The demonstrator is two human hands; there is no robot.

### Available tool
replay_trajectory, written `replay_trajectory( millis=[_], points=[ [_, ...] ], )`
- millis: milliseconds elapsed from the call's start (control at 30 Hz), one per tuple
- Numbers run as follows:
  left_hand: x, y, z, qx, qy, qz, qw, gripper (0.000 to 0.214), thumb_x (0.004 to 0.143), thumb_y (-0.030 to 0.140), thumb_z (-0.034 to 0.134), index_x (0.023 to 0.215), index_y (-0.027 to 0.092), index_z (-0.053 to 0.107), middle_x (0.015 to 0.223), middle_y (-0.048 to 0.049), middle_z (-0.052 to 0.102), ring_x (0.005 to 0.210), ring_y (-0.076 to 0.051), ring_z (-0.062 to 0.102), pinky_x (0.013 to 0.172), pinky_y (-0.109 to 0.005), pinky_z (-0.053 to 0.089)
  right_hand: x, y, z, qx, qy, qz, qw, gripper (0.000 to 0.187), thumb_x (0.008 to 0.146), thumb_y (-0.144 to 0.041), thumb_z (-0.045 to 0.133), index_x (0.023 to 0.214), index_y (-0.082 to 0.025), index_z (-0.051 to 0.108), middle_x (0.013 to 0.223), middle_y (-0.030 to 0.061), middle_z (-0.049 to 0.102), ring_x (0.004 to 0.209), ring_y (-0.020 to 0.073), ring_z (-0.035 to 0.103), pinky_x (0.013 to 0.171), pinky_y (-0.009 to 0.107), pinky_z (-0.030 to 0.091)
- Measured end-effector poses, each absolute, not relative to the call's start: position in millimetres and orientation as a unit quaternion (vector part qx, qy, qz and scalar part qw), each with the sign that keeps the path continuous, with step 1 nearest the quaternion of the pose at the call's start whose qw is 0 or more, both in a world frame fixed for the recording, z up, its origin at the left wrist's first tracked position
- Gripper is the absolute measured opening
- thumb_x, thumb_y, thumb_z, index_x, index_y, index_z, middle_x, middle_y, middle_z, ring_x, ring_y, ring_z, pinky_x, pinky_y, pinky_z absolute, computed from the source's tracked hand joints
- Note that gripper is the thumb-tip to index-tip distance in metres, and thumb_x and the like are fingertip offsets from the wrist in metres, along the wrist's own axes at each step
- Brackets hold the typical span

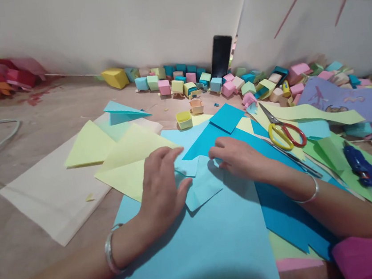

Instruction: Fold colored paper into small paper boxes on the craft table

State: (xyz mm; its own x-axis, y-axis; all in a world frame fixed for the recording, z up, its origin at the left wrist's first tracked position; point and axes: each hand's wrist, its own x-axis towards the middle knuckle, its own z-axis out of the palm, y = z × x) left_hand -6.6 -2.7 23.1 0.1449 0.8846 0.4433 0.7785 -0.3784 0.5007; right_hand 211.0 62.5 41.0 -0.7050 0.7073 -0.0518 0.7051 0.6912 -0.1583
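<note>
A small light-blue folded paper piece (201,183) lies on a large light-blue sheet (214,239) on the floor in front of me. My left hand (162,182) presses flat on its left side, fingers stretched out and together. My right hand (238,156) pinches the piece's upper right edge with curled fingers. Both wrists wear a silver bangle. A darker blue sheet (281,209) lies under my right forearm.
Yellow-green folded sheets (124,160) and white paper (51,195) lie to the left. Yellow-and-red scissors (284,130) rest at the right, with a blue glue gun (367,170) beyond. Several small coloured paper boxes (179,84) line the wall beside a propped black phone (221,56).
</note>
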Motion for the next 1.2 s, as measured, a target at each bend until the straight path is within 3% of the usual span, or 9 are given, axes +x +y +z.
replay_trajectory(
  millis=[67, 167, 367, 567, 833, 967, 1200],
  points=[
    [-9, -5, 25, 0.814, 0.495, 0.304, -0.024, 0.016, 0.081, 0.012, 0.057, 0.093, 0.019, 0.064, 0.100, -0.0090, 0.058, 0.093, -0.025, 0.051, 0.078, -0.039, 0.042, 213, 65, 38, -0.306, -0.944, 0.124, 0.005, 0.022, 0.081, -0.005, 0.046, 0.091, -0.018, 0.061, 0.092, 0.0059, 0.055, 0.080, 0.0150, 0.045, 0.058, 0.026, 0.023],
    [-10, -8, 27, 0.870, 0.451, 0.197, -0.029, 0.022, 0.083, 0.006, 0.050, 0.074, 0.020, 0.065, 0.081, -0.0055, 0.059, 0.076, -0.021, 0.050, 0.068, -0.036, 0.040, 214, 67, 35, -0.264, -0.948, 0.178, -0.004, 0.026, 0.081, -0.001, 0.043, 0.089, -0.016, 0.062, 0.091, 0.0051, 0.056, 0.080, 0.0140, 0.048, 0.061, 0.025, 0.027],
    [-8, -9, 25, 0.884, 0.464, 0.043, 0.034, 0.027, 0.086, 0.006, 0.046, 0.103, 0.015, 0.064, 0.086, -0.0092, 0.058, 0.079, -0.023, 0.050, 0.070, -0.037, 0.044, 212, 66, 40, -0.272, -0.940, 0.205, -0.025, 0.024, 0.085, -0.003, 0.043, 0.088, -0.014, 0.064, 0.091, 0.0068, 0.060, 0.079, 0.0145, 0.052, 0.063, 0.025, 0.031],
    [-13, -4, 43, 0.907, 0.416, 0.016, 0.058, 0.020, 0.091, 0.013, 0.045, 0.081, 0.014, 0.062, 0.093, -0.0097, 0.059, 0.083, -0.021, 0.051, 0.076, -0.036, 0.046, 210, 65, 41, -0.279, -0.942, 0.183, -0.039, 0.020, 0.083, -0.003, 0.046, 0.082, -0.014, 0.063, 0.087, 0.0063, 0.059, 0.076, 0.0139, 0.050, 0.061, 0.025, 0.030],
    [-24, 6, 46, 0.928, 0.367, 0.029, 0.057, 0.030, 0.094, 0.012, 0.038, 0.109, 0.019, 0.063, 0.086, -0.0060, 0.061, 0.078, -0.017, 0.053, 0.068, -0.029, 0.044, 208, 66, 36, -0.279, -0.945, 0.164, -0.036, 0.018, 0.084, -0.004, 0.048, 0.083, -0.014, 0.062, 0.086, 0.0059, 0.060, 0.073, 0.0131, 0.050, 0.059, 0.024, 0.028],
    [-24, 12, 36, 0.925, 0.377, 0.026, 0.045, 0.025, 0.094, 0.012, 0.040, 0.091, 0.015, 0.064, 0.084, -0.0063, 0.061, 0.078, -0.018, 0.053, 0.069, -0.032, 0.045, 208, 65, 33, -0.282, -0.945, 0.163, -0.028, 0.016, 0.082, -0.003, 0.049, 0.080, -0.014, 0.061, 0.085, 0.0053, 0.060, 0.073, 0.0126, 0.049, 0.059, 0.024, 0.028],
    [-58, -3, 44, 0.941, 0.324, 0.092, 0.020, 0.026, 0.088, 0.002, 0.040, 0.100, 0.016, 0.058, 0.118, -0.0090, 0.062, 0.101, -0.020, 0.055, 0.085, -0.034, 0.046, 208, 65, 36, -0.283, -0.942, 0.173, -0.041, 0.017, 0.083, -0.003, 0.048, 0.080, -0.013, 0.061, 0.087, 0.0064, 0.060, 0.073, 0.0127, 0.050, 0.059, 0.024, 0.028]
  ],
)
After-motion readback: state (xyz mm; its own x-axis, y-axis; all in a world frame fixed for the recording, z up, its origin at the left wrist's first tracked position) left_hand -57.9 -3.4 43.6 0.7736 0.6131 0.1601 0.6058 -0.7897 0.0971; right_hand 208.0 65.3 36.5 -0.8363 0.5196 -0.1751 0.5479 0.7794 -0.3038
